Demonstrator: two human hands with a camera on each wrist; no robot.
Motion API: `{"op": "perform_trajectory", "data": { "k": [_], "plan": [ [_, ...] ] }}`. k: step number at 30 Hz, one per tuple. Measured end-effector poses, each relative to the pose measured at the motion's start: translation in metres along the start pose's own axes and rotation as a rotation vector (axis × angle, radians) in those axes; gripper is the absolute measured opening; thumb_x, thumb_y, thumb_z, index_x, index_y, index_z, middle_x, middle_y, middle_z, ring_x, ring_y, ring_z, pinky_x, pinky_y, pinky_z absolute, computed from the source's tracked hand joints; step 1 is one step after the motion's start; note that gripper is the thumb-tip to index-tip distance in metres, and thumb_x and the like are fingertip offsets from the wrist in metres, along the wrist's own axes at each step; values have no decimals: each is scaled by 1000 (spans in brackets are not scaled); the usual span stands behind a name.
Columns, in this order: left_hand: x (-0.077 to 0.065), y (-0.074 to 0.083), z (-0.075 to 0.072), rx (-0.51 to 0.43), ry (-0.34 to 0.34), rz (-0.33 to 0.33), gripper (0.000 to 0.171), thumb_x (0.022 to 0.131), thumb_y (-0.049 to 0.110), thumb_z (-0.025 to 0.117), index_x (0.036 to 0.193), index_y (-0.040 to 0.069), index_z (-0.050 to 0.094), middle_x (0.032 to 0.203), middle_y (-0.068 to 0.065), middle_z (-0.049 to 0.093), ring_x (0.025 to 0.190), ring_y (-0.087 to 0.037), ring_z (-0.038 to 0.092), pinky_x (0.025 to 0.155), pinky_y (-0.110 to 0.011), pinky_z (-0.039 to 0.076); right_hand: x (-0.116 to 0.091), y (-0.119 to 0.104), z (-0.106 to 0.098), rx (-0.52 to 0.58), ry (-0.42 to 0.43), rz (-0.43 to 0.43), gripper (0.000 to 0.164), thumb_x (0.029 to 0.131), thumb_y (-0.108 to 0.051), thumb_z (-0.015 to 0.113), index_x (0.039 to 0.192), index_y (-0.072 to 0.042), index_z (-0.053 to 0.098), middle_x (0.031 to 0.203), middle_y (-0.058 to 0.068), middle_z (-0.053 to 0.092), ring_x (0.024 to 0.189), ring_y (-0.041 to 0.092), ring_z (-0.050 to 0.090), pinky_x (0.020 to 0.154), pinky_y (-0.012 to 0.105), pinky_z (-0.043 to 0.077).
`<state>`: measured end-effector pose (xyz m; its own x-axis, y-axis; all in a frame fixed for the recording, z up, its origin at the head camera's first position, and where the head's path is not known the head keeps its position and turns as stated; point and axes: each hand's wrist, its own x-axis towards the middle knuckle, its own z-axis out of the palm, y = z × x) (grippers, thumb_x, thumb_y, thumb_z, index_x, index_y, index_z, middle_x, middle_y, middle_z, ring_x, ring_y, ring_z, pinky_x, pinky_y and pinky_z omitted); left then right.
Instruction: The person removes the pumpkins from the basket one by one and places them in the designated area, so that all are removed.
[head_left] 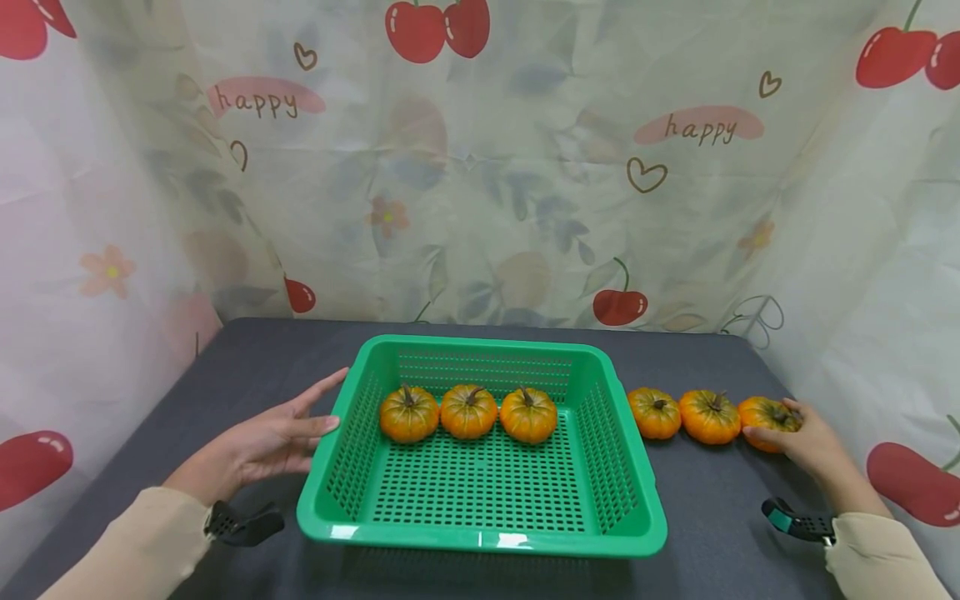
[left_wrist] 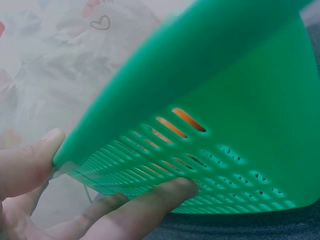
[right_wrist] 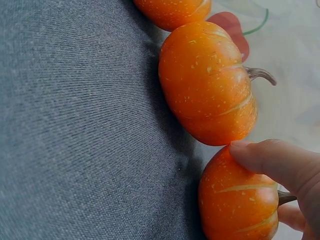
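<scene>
A green plastic basket with slotted walls stands on the dark table, three small orange pumpkins lined up inside it. My left hand is at its left side, fingers extended; in the left wrist view the fingertips rest against the slotted wall and the thumb is at the rim. Right of the basket, three more pumpkins sit in a row. My right hand holds the rightmost pumpkin, thumb on one side, fingers on the far side, its stem showing between them.
A dark grey cloth covers the table. Behind and on both sides hangs a pale curtain printed with cherries, hearts and flowers. The rightmost pumpkin lies near the table's right edge. Both wrists carry black straps.
</scene>
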<state>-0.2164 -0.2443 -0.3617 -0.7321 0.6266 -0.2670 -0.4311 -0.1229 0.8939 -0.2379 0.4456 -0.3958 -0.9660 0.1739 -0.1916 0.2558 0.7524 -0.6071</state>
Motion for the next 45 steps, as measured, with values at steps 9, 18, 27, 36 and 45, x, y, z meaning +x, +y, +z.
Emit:
{"op": "perform_trajectory", "data": {
  "k": [9,18,27,36,45],
  "plan": [
    [0,0,0,1,0,-1,86,102,9,48,153,40,-14,138,-12,47,113,-29,63,93,-53,52,0,2,0,-4,-8,-1,109,90,-53,60,146,17,-3,139,51,9,124,61,22,100,73,27],
    [0,0,1,3,2,-1,85,102,9,47,153,40,-14,138,-12,47,112,-29,64,93,-52,52,-3,-1,0,-3,-9,3,108,91,-52,60,146,16,-4,140,50,8,124,61,22,101,73,27],
    [-1,0,3,6,4,1,86,102,9,48,153,40,-14,137,-11,48,110,-28,65,92,-52,52,-4,-2,-1,3,-2,0,107,92,-51,59,146,16,-4,140,51,8,124,60,22,101,72,27],
    [0,0,2,1,4,-3,86,102,9,48,153,40,-14,138,-12,46,111,-29,64,92,-52,52,-7,-5,-3,29,-3,-4,105,93,-52,56,147,15,-4,141,51,6,127,63,18,102,73,25],
    [0,0,1,11,-7,0,85,103,9,46,153,39,-15,137,-11,48,112,-28,64,93,-53,52,-11,-14,-11,4,14,-57,98,96,-51,50,147,15,-1,141,50,10,127,65,18,99,74,27]
  ]
}}
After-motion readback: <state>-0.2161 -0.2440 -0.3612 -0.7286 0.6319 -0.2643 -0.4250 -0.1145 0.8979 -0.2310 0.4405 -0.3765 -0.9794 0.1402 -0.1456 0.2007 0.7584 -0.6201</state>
